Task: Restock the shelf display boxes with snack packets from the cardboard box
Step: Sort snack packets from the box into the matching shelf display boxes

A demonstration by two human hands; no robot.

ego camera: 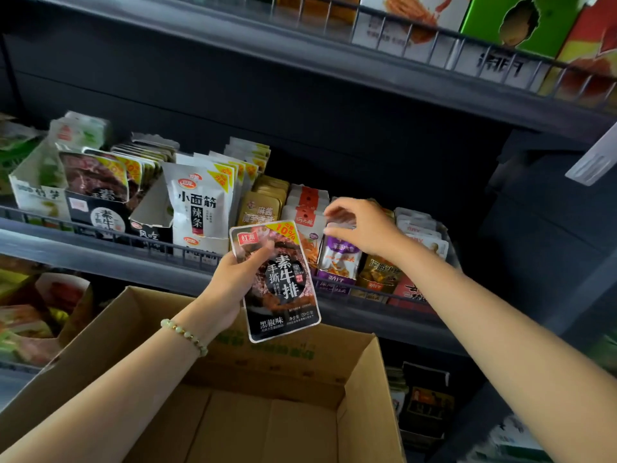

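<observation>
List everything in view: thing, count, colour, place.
Black packet: one, black and red, in left hand above box.
Cardboard box: one, brown, open, bottom centre.
Matching black packets: several, middle shelf left.
White packets: several, white with yellow corners, shelf centre.
Purple packets: several, under right hand.
Bracelet: one, pale green beads, left wrist.
Left hand: holding black packet.
Right hand: at purple packets; grip unclear.

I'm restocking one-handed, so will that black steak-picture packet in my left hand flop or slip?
The black packet probably stays fairly flat: it stands upright from the left hand pinching one edge. Its glossy film may be slippery. It looks thin, likely light.
</observation>
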